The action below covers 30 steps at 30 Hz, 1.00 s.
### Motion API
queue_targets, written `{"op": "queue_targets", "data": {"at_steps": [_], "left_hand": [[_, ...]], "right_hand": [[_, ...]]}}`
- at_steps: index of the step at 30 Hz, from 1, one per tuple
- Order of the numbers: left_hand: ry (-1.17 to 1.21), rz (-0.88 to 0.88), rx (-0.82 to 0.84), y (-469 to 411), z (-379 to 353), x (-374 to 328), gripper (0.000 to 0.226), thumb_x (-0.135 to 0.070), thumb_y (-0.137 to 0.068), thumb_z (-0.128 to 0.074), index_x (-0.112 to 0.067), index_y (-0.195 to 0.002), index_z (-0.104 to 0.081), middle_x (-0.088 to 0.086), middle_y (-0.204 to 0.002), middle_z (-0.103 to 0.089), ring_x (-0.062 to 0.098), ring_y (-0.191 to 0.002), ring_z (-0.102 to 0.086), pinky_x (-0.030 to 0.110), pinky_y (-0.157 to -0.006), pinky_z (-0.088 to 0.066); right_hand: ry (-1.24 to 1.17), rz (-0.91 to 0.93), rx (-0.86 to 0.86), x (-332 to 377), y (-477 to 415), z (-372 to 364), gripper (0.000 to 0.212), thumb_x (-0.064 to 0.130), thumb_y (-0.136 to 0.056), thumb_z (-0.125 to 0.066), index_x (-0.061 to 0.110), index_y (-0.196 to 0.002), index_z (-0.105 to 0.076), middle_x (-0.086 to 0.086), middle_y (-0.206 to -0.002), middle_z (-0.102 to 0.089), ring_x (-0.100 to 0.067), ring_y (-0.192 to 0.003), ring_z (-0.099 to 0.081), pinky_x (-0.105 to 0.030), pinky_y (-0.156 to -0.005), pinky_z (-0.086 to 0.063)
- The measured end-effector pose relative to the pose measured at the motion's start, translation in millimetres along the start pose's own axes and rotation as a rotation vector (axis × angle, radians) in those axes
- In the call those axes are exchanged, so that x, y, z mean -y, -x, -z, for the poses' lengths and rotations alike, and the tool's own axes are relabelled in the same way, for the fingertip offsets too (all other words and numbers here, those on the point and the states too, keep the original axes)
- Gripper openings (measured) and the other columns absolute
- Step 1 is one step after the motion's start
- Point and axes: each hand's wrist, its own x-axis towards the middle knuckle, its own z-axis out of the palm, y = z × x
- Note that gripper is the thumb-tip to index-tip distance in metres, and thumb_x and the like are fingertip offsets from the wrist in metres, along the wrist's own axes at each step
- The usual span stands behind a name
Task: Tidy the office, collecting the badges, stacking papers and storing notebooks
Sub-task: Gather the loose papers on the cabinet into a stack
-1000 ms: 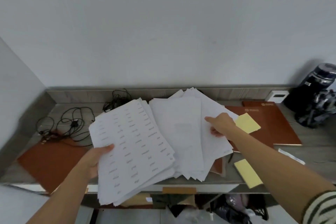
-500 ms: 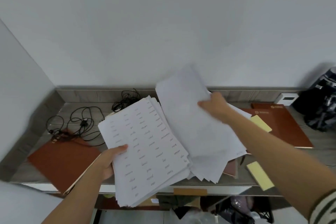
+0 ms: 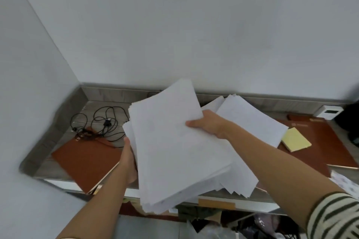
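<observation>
White paper stack at frame centre: my left hand grips its left edge. My right hand pinches its top sheets, centre right

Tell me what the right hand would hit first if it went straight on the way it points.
The right hand grips the papers, pointing left and slightly away. Going on, it would probably pass over the black cable and meet the side wall first, though height above the desk is hard to judge.
</observation>
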Motion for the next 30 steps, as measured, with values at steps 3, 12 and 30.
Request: {"op": "queue_targets", "data": {"at_steps": [3, 12, 30], "left_hand": [[-0.007, -0.032, 0.010, 1.1, -1.4, 0.3, 0.086, -0.084, -0.082, -0.025, -0.021, -0.121, -0.067, 0.015, -0.117, -0.070, 0.035, -0.106, -0.066, 0.045, -0.080, -0.054], [-0.213, -0.056, -0.131, 7.8, -18.3, 6.5, 0.040, -0.012, -0.085, -0.072, 0.002, -0.121, -0.062, 0.022, -0.118, -0.067, 0.037, -0.103, -0.065, 0.046, -0.080, -0.052], [-0.249, -0.103, -0.189, -6.1, -11.6, 13.0, 0.045, -0.016, -0.079, -0.077, 0.001, -0.118, -0.063, 0.022, -0.114, -0.068, 0.037, -0.098, -0.067, 0.049, -0.083, -0.054]], "right_hand": [[0.051, -0.023, -0.072, -23.1, -15.4, -31.5, 0.033, 0.020, -0.081, -0.080, 0.003, -0.108, -0.071, -0.011, -0.107, -0.073, -0.027, -0.093, -0.072, -0.041, -0.085, -0.059], [0.122, -0.046, -0.602, -58.2, 3.8, 58.8, 0.032, 0.028, -0.086, -0.072, 0.009, -0.111, -0.068, -0.009, -0.095, -0.073, -0.025, -0.086, -0.071, -0.038, -0.075, -0.059], [-0.233, -0.247, -0.725, -111.4, 59.1, 135.5, 0.027, 0.009, -0.080, -0.078, 0.009, -0.100, -0.059, -0.004, -0.091, -0.064, -0.018, -0.074, -0.060, -0.041, -0.072, -0.054]]}}
